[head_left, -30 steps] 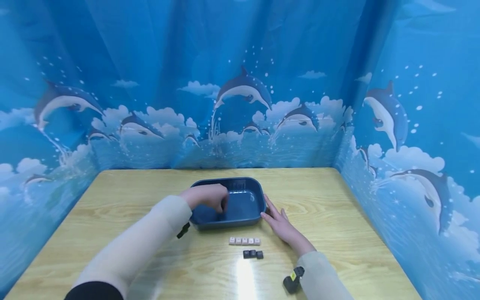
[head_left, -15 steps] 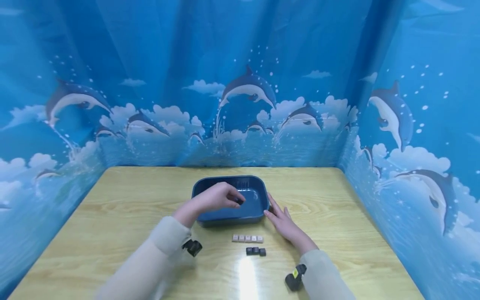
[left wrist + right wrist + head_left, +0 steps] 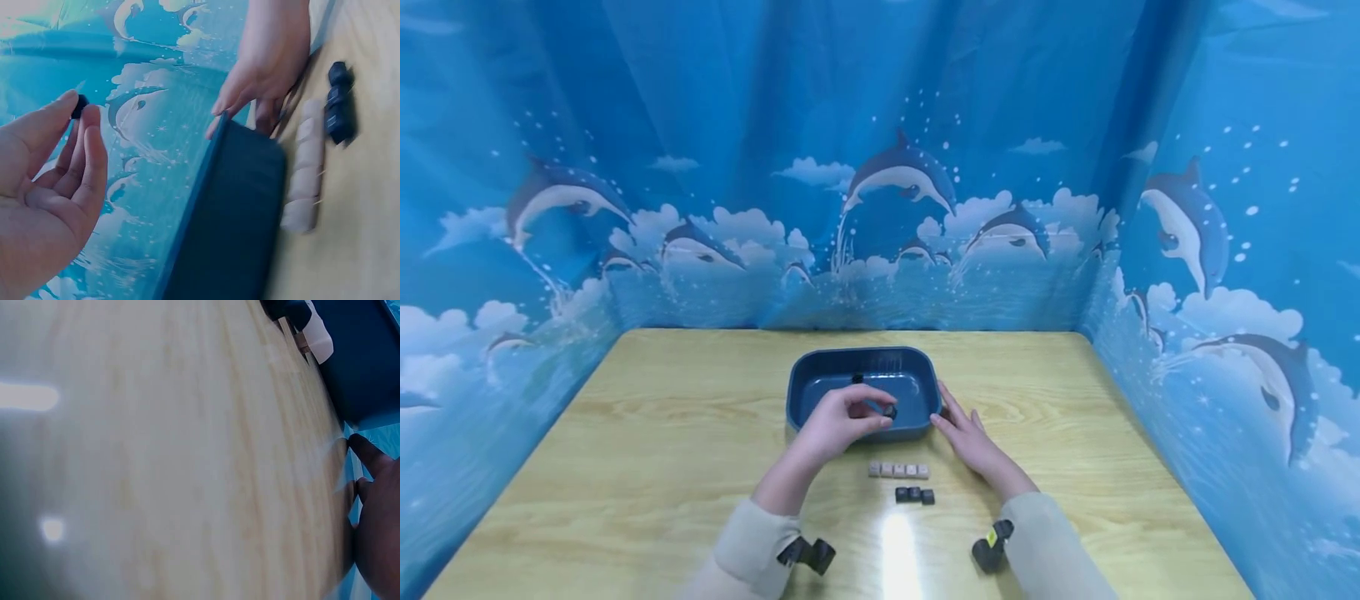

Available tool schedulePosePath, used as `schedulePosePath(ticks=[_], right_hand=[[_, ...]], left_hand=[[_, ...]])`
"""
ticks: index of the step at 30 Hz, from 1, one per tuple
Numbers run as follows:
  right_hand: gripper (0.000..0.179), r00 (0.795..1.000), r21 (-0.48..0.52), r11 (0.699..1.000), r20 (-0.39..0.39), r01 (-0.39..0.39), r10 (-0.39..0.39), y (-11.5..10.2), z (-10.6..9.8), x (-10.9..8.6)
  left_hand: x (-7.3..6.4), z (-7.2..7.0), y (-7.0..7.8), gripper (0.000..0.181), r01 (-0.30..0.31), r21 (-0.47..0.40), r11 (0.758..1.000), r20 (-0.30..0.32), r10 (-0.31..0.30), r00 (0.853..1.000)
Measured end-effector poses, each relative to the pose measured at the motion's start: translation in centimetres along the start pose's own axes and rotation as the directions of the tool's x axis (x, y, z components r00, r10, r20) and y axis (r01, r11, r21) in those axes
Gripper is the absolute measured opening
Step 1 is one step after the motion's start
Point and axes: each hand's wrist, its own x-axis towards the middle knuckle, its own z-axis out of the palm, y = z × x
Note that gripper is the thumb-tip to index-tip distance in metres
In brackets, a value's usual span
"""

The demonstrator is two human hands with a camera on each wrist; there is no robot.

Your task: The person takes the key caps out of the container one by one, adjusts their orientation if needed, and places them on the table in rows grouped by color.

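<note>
My left hand [image 3: 838, 425] is over the near side of the dark blue basin [image 3: 820, 421], pinching a small black keycap [image 3: 890, 412] between thumb and fingertips. The left wrist view also shows the keycap [image 3: 79, 107] held at the fingertips. Another small black piece [image 3: 857, 379] is inside the basin near its back wall. My right hand [image 3: 970, 442] rests against the basin's right end, fingers extended along the outside and thumb at the near corner. In front of the basin lie a row of pale keycaps [image 3: 898, 471] and, nearer me, a short row of black keycaps [image 3: 914, 495].
A light wood-grain table [image 3: 685, 467] carries everything. Behind it and at the sides hangs a blue curtain [image 3: 760, 283] printed with dolphins. Small black devices are strapped to the left wrist [image 3: 808, 553] and the right wrist [image 3: 991, 547].
My left hand has risen from deep in the basin and come right and nearer me, bringing the black keycap into sight at its fingertips. The right hand stays at the basin's end.
</note>
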Motion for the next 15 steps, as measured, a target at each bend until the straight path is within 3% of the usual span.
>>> schedulePosePath(ticks=[7,12,15], right_hand=[[0.064,1.000,-0.017,1.000,0.006,0.016,-0.016,-0.2,-0.1,-0.1],[0.065,1.000,-0.024,0.999,0.003,0.031,-0.030,-0.2,-0.2,0.0],[0.065,1.000,-0.027,0.999,0.011,0.028,-0.028,-0.2,-0.3,0.0]], left_hand=[[-2.1,1.6,-1.1,0.028,0.095,-0.153,0.984,-0.122,-0.115,0.986],[-2.9,2.3,-1.9,0.027,0.150,-0.138,0.979,-0.190,-0.175,0.966],[-3.4,2.9,-2.7,0.023,0.166,-0.106,0.980,-0.202,-0.185,0.962]])
